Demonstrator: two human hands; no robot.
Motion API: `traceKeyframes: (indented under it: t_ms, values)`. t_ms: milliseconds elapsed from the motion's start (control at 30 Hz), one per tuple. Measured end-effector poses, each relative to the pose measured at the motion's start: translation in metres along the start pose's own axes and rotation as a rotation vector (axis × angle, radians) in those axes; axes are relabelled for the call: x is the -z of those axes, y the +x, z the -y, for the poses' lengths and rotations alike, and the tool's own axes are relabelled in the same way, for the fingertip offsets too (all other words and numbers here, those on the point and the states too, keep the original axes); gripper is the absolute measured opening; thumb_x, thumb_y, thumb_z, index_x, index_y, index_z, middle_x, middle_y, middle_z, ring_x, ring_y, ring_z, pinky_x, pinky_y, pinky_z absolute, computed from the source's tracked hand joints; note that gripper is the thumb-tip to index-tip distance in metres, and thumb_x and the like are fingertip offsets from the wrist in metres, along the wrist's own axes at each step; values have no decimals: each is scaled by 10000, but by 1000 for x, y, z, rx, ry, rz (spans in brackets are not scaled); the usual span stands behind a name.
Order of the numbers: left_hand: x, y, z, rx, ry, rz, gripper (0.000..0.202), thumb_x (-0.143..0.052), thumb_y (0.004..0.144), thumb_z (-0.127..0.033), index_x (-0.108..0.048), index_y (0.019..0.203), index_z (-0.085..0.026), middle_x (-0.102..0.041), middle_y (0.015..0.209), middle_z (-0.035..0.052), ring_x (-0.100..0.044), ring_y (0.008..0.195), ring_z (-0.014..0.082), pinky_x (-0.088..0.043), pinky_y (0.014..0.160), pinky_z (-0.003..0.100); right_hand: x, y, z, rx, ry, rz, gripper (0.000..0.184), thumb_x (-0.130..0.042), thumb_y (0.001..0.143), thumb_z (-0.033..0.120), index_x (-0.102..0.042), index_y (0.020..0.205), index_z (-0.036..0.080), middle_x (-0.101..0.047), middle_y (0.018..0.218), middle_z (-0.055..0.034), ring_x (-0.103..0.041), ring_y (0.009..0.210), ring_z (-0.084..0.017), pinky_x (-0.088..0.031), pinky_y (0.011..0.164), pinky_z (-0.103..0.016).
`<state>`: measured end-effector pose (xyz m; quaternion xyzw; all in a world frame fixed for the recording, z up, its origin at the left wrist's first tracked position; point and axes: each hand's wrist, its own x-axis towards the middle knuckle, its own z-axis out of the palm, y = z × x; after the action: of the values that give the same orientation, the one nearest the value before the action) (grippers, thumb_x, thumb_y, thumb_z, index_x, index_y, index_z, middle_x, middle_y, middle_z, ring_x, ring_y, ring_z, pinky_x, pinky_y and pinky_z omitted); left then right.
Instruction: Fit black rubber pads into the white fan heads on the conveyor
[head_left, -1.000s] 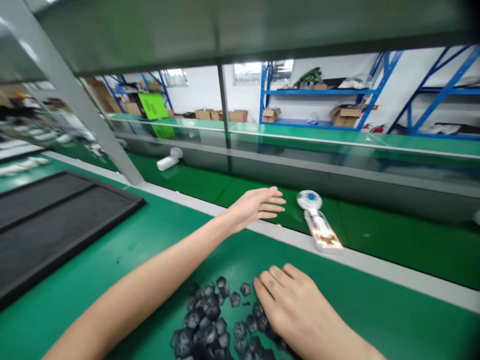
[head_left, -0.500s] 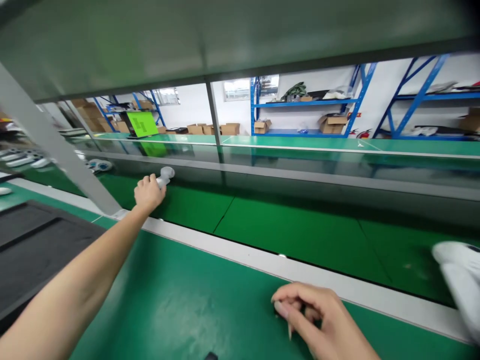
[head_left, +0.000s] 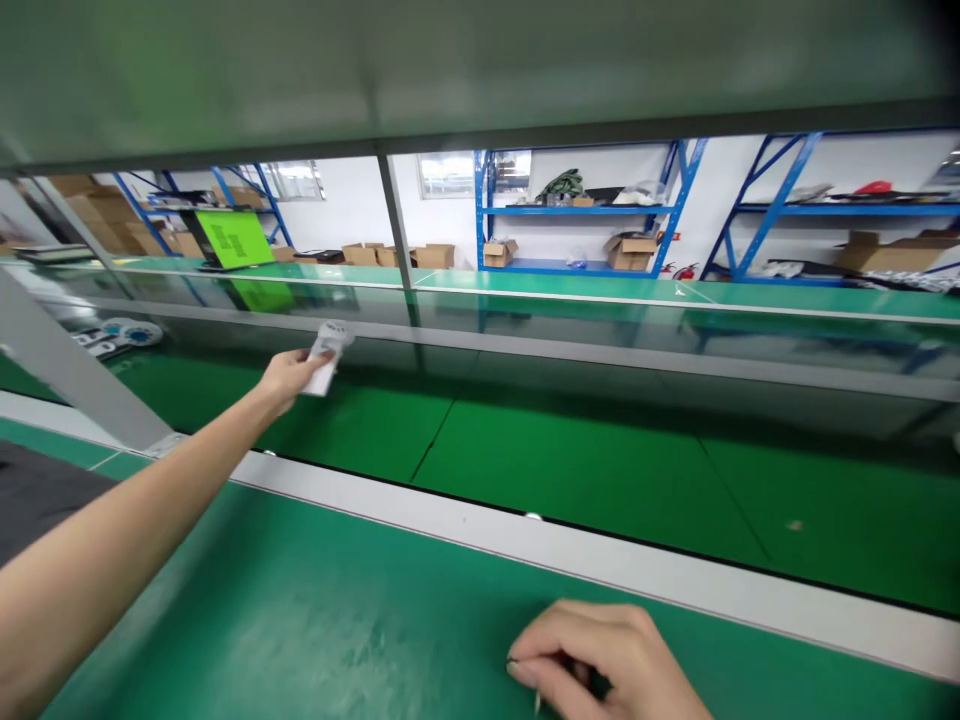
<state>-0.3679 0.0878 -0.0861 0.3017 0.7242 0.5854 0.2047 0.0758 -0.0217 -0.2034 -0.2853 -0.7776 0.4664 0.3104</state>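
Left hand now gripping the white plastic device, lifted off the green belt, right hand curled shut

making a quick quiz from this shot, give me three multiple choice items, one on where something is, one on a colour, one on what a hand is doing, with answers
1. Where is the small white plastic object in the left hand?
A. Above the green conveyor belt
B. On a shelf
C. Inside a cardboard box

2. What colour are the metal shelving racks in the background?
A. Red
B. Yellow
C. Blue

3. How does the right hand look?
A. Flat, with fingers spread
B. Curled into a pinch, low over the green bench surface
C. Gripping the white object

Answers:
1. A, the left arm reaches forward and holds it over the belt.
2. C, the uprights and shelf frames show blue.
3. B, its fingers curl together near the bottom edge of the view.
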Motion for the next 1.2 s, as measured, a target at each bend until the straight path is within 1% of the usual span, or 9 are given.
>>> traceKeyframes:
  t_ms: [100, 233, 333, 400, 500, 600, 700, 900, 1200]
  values:
    - [-15, -46, -19, 22, -270, 114, 121, -547, 1047, -146, -652, 993, -119, -685, 863, 33, -651, 714, 134, -570, 669, 243, 0, -2, 4, 224, -219, -34, 259, -564, 995, 242, -799, 895, 286, -762, 874, -14, -689, 698, -171, -420, 616, -274]
    - [-34, -109, -39, 51, -499, 216, 186, -562, 1044, -321, -617, 965, -161, -612, 723, 8, -618, 609, 152, -577, 617, 269, 10, 1, 25, 251, -311, 39, 295, -535, 1016, 205, -807, 918, 261, -768, 872, -32, -721, 730, -190, -441, 623, -285]
    - [-56, -156, -44, 111, -548, 326, 328, -758, 916, -446, -594, 875, -165, -516, 630, -26, -535, 514, 139, -531, 531, 274, 28, 8, 53, 149, -137, -64, 245, -605, 1002, 244, -819, 882, 238, -792, 851, -39, -730, 730, -192, -502, 676, -284]
    - [-71, -191, -43, 134, -571, 448, 471, -840, 813, -566, -578, 808, -175, -483, 597, -39, -490, 481, 124, -494, 498, 264, 42, 14, 73, 56, 57, -203, 195, -702, 952, 302, -816, 816, 222, -772, 734, -32, -699, 620, -173, -504, 611, -270]
    - [-91, -244, -38, 81, -542, 656, 624, -799, 746, -745, -536, 676, -183, -459, 510, -28, -436, 432, 106, -414, 457, 243, 60, 20, 98, -20, 367, -412, 209, -856, 827, 396, -808, 770, 200, -724, 599, -25, -685, 549, -174, -524, 544, -255]
    - [-102, -283, -31, -54, -461, 724, 657, -685, 802, -799, -553, 640, -176, -494, 468, 11, -453, 424, 121, -387, 451, 245, 66, 22, 109, -45, 562, -487, 323, -946, 738, 461, -787, 761, 181, -742, 619, -40, -711, 588, -182, -579, 579, -265]
    - [-109, -301, -19, -123, -441, 687, 672, -594, 861, -819, -589, 684, -170, -534, 499, 29, -495, 444, 146, -411, 460, 260, 61, 22, 109, -64, 658, -452, 391, -963, 718, 504, -763, 769, 171, -740, 621, -34, -705, 580, -169, -592, 585, -265]
    - [-107, -304, 2, -144, -444, 649, 660, -581, 877, -832, -602, 799, -177, -562, 564, 25, -490, 468, 145, -437, 477, 265, 43, 20, 102, -65, 689, -417, 417, -908, 801, 531, -686, 806, 177, -742, 657, -33, -717, 620, -170, -534, 542, -232]
    - [-101, -310, -3, -196, -403, 601, 651, -708, 851, -744, -623, 1157, -176, -668, 839, 69, -553, 583, 175, -466, 510, 284, 19, 10, 101, -37, 663, -449, 451, -768, 926, 602, -564, 813, 216, -598, 684, 35, -552, 615, -118, -475, 553, -214]
